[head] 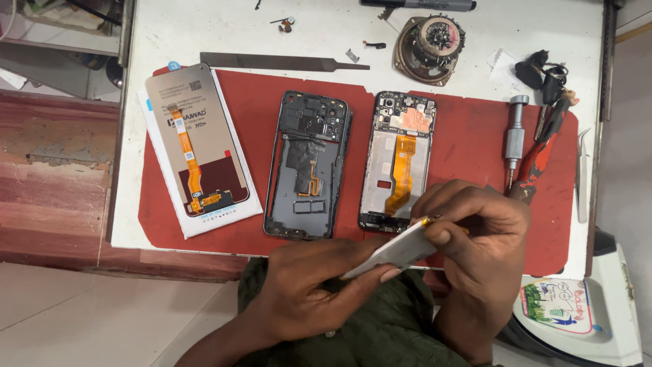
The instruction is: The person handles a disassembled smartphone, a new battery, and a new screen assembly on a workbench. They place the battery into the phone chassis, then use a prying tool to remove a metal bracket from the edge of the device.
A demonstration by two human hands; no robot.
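My left hand (319, 282) and my right hand (479, 234) together hold a flat white phone battery (397, 250) just in front of the table's near edge. The right thumb and fingers pinch its upper end, where a small gold connector tab (429, 220) sticks out. On the red mat (468, 139) lie a black phone back frame (309, 165) and, right of it, an open phone body (399, 160) with an orange flex cable and a bare battery bay. A replacement screen (197, 146) with an orange flex lies on its white backing at the left.
A silver screwdriver (515, 139) and red-handled pliers (540, 160) lie right of the phone body. Tweezers (583, 173) sit by the right edge. At the back are a flat metal file (285, 62), a small speaker (429, 49) and black keys (543, 73).
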